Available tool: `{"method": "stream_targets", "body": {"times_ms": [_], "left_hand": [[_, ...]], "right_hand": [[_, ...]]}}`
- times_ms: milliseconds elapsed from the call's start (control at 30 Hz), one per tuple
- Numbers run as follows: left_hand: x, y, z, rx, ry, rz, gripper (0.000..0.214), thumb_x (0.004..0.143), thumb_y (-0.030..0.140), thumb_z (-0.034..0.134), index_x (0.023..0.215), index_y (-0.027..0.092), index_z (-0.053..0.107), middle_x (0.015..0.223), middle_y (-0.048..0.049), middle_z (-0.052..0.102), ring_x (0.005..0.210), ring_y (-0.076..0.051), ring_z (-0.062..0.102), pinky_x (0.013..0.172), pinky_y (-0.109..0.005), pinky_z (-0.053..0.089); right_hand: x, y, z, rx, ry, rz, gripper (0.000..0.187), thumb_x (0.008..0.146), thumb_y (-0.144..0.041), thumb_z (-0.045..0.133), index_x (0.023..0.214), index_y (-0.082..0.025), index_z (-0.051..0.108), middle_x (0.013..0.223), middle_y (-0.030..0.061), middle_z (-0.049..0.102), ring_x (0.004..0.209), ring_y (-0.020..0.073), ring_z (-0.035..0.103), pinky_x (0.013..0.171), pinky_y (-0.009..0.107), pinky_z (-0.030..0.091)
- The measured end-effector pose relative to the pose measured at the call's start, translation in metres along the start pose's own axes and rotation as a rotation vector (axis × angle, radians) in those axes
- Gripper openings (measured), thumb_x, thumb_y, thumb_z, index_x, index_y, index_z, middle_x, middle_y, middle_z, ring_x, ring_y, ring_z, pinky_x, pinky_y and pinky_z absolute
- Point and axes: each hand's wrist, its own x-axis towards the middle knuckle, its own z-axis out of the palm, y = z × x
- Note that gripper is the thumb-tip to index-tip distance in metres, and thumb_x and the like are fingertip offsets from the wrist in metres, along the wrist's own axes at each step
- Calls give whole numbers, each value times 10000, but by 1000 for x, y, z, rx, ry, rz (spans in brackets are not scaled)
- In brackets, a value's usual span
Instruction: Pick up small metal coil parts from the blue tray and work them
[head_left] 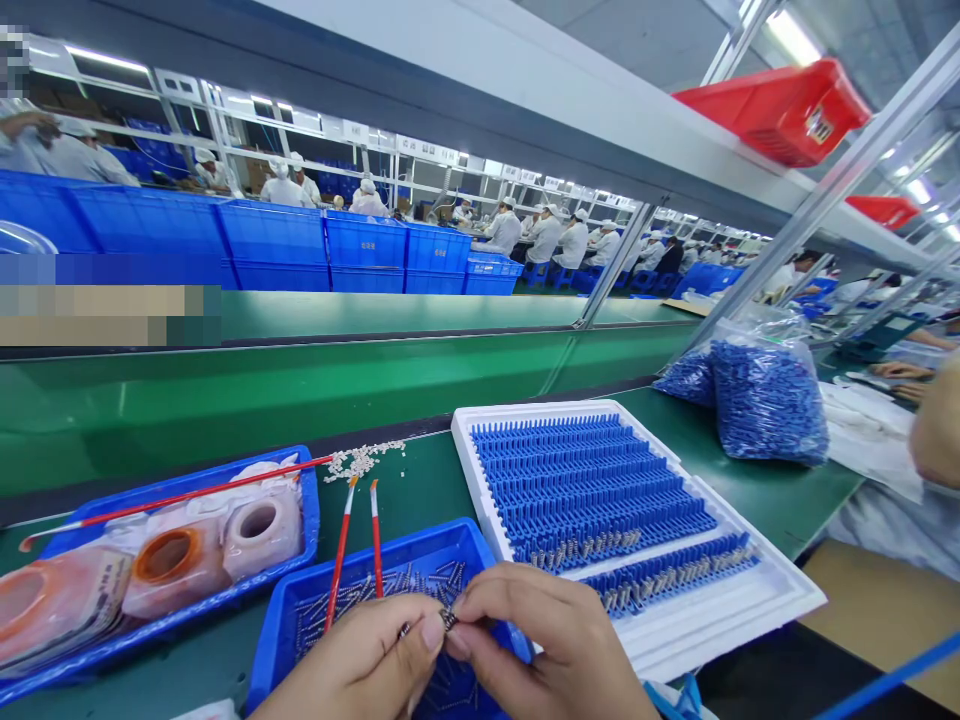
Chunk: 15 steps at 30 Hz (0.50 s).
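My left hand (352,665) and my right hand (544,645) meet low in the view, pinching a small metal pin (448,620) between their fingertips. The pin is too small to show its shape clearly. Both hands hover over a blue plastic tray (465,545) holding many loose metal pins. Two red-handled brushes (342,550) stand up in that tray, just beyond my left hand. To the right of my right hand lies a white foam tray (540,422) with rows of blue comb-like strips (592,490), some carrying metal pins along their edges.
A second blue tray (187,500) holds wrapped rolls and a red-handled brush, beside a heap of small white parts (364,460). A bag of blue parts (769,405) sits at right, near a co-worker's arm (937,430). Green conveyor belts and blue crates lie beyond.
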Motion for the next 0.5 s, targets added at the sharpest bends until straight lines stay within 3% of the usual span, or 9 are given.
{"method": "stream_targets", "body": {"times_ms": [67, 167, 233, 333, 500], "left_hand": [[-1, -1, -1, 143, 46, 92, 487, 859, 617, 413, 636, 196, 516, 544, 17, 506, 580, -127, 482, 575, -195, 396], [-4, -2, -2, 451, 115, 260, 295, 908, 393, 412, 826, 233, 646, 846, -18, 692, 809, -166, 623, 749, -204, 468], [-6, -5, -3, 659, 152, 341, 254, 877, 242, 417, 953, 246, 660, 929, -23, 710, 841, -183, 656, 769, -213, 498], [-8, -12, -7, 964, 193, 447, 382, 785, 77, 425, 1064, 211, 650, 937, -56, 714, 832, -222, 672, 768, -254, 529], [-10, -22, -11, 1156, 229, 543, 478, 801, 51, 443, 1222, 244, 558, 999, -58, 702, 886, -235, 661, 824, -312, 528]], "right_hand": [[1, -1, -3, 27, -51, 43, 138, 783, -66, 517, 806, -184, 583, 753, -25, 620, 669, 95, 582, 638, 144, 454], [3, -3, -6, 32, -75, 61, 118, 774, -81, 500, 763, -178, 566, 733, -13, 605, 663, 105, 565, 619, 163, 445], [4, -4, -6, 38, -71, 56, 116, 780, -82, 500, 747, -175, 561, 732, -4, 605, 658, 109, 562, 611, 170, 445], [6, -4, -5, 51, -58, 63, 118, 777, -85, 500, 728, -174, 559, 717, -1, 608, 628, 110, 559, 591, 171, 449], [4, -2, -2, 169, -48, 177, 92, 761, -106, 536, 713, -177, 570, 688, -17, 615, 607, 101, 574, 584, 154, 441]]}}
